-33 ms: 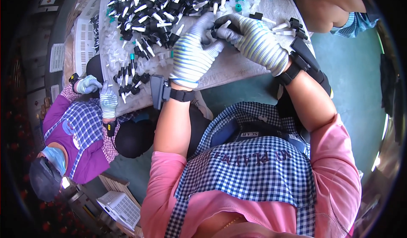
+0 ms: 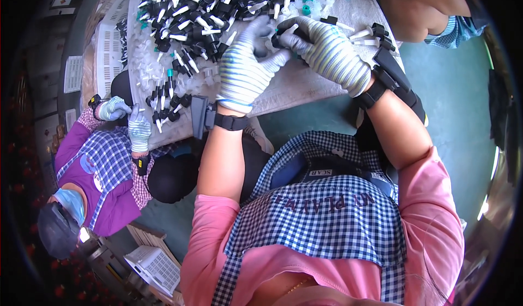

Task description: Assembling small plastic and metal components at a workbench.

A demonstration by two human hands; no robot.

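My right hand [image 2: 333, 52], in a striped knit glove, is closed round a black plastic cap with a white spout [image 2: 290, 30] above the table. Beside it, my left hand [image 2: 248, 69] wears a matching glove. Its fingers are curved and its thumb stands apart from them, with a gap facing the held cap; the fingertips are slightly blurred. Behind both hands spreads a large heap of similar black caps with white spouts [image 2: 204, 14]. Clear plastic pieces [image 2: 210, 77] lie left of my left hand.
The cloth-covered table [image 2: 305, 82] holds a small group of black and white caps [image 2: 376, 35] at its right and green pieces [image 2: 306, 3] behind. A co-worker's gloved hands [image 2: 139, 129] work at the left edge. Another person's bare leg [image 2: 406, 17] is at the far right.
My left hand has shifted slightly left, its thumb a little nearer my right hand's fingers. My right hand stays in place with the cap.
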